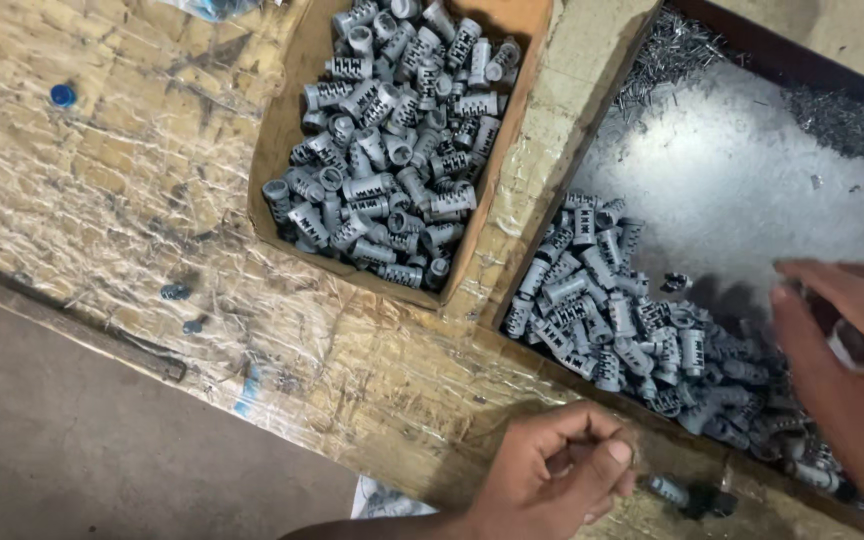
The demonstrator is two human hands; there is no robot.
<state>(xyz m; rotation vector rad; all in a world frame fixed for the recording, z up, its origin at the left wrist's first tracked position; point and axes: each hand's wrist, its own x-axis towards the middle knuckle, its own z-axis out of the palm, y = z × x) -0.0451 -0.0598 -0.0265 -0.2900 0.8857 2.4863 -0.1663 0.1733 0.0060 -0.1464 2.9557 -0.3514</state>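
**Two hands at a tray of grey metal cylinders**

The left hand rests low on the taped, worn tabletop, its fingers curled inward with thumb and forefinger pinched close; whether something tiny sits between them cannot be told. Just beside it to the right lies a single small cylinder next to a dark piece. The right hand hovers over the heap of cylinders in the dark-rimmed tray, fingers partly bent, with a pale object showing in its grip, too blurred to tell what kind. A cardboard box to the left holds more cylinders of the same kind. Thin metal shavings lie at the tray's far end.
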